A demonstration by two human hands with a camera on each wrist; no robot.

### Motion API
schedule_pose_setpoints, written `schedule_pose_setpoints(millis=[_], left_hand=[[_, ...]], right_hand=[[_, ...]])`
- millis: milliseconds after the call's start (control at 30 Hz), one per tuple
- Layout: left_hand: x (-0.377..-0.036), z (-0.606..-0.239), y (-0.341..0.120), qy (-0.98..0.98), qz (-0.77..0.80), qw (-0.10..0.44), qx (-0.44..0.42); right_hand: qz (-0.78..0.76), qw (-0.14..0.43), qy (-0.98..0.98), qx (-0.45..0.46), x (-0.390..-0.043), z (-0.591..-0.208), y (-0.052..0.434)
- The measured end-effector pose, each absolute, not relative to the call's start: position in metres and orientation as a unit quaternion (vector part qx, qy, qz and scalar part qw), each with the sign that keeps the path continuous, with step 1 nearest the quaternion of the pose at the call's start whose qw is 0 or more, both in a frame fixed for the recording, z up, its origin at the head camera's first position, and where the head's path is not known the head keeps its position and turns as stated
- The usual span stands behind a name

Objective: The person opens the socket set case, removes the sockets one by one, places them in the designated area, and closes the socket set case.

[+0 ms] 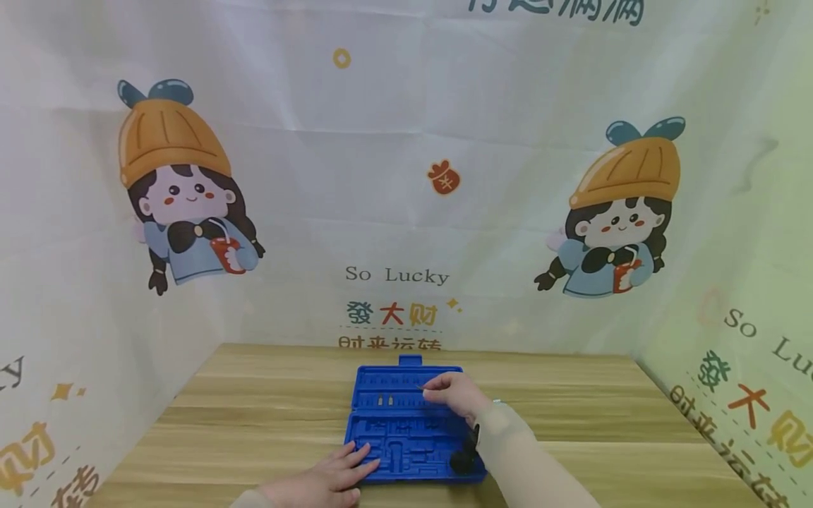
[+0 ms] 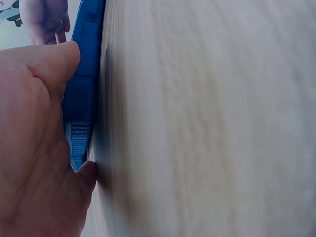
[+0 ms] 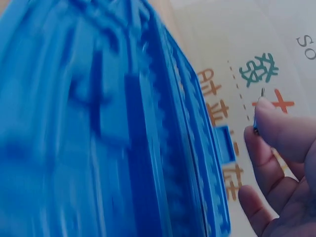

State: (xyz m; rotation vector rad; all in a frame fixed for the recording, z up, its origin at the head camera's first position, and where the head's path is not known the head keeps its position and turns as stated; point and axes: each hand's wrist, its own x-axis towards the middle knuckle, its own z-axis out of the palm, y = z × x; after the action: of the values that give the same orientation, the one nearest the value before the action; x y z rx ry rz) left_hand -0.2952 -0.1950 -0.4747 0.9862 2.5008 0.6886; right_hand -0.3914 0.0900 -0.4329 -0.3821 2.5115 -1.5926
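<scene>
Nearest me, my left hand lies flat on the wooden table, fingers straight and a little spread, holding nothing; its fingertips rest against the near left corner of the blue tool case, and from the left wrist view I see the palm pressed up to the case's blue edge; a small black object sits on the case's near right corner, beside my right forearm, too dark for me to make out what it is; the case lies open and flat near the middle of the table, its moulded slots facing up; further on, my right hand hovers over the far half of the case, thumb and forefinger pinched on a small thin bit; the right wrist view shows that bit with a metal tip poking up above the fingertips; beyond the table hangs a printed backdrop with cartoon girls in orange hats.
</scene>
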Motion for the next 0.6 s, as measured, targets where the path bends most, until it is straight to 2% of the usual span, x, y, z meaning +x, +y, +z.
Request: schedule_pose_setpoints(millis=[167, 267, 400, 500, 600], left_hand=[[-0.295, -0.472, -0.192, 0.887, 0.236, 0.189, 0.348], [-0.313, -0.499, -0.201, 0.877, 0.241, 0.191, 0.369], [-0.311, -0.493, -0.2, 0.876, 0.245, 0.193, 0.368], [-0.296, -0.469, -0.194, 0.879, 0.242, 0.201, 0.358], [-0.299, -0.474, -0.196, 0.875, 0.244, 0.203, 0.366]], right_hand=[[-0.495, 0.052, 0.856, -0.141, -0.386, -0.429, 0.114], [-0.479, 0.047, 0.864, -0.144, -0.382, -0.429, 0.129], [-0.472, 0.05, 0.869, -0.141, -0.377, -0.43, 0.15], [-0.458, 0.052, 0.877, -0.133, -0.372, -0.428, 0.165], [-0.447, 0.045, 0.886, -0.116, -0.366, -0.428, 0.177]])
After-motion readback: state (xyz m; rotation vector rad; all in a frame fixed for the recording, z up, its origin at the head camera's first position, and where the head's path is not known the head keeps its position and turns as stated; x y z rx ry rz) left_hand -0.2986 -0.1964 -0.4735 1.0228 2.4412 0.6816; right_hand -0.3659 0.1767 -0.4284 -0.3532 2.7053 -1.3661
